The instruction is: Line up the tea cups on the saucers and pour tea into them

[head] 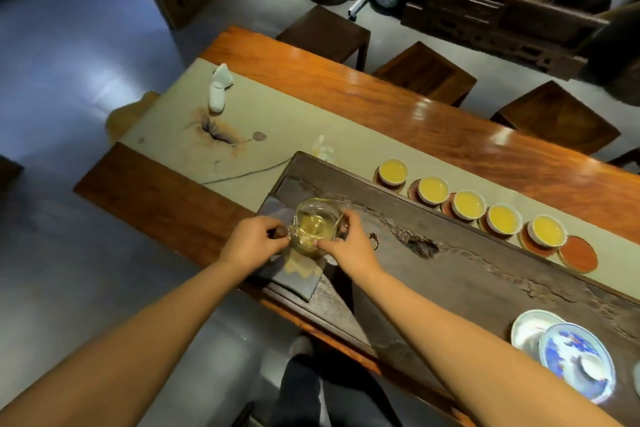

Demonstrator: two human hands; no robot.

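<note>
At near-left end of tea tray [485, 274] | glass pitcher [317, 227] upright on cloth, little tea left | left hand [254, 241] pinching handle, right hand [348, 243] cupping side | five filled cups [469, 204] on saucers, far-right of both hands | end saucer [577, 254] bare, nearer right hand

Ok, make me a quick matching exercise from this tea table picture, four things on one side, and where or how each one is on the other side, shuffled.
Things:
1. glass pitcher
2. empty saucer
3. five tea cups
4. blue and white bowl

Places or states:
A. full of yellow tea, lined up on saucers
B. near right corner of the dark tea tray
C. held between the left hand and right hand
D. at the right end of the row, no cup on it

Pairs: 1-C, 2-D, 3-A, 4-B
</note>
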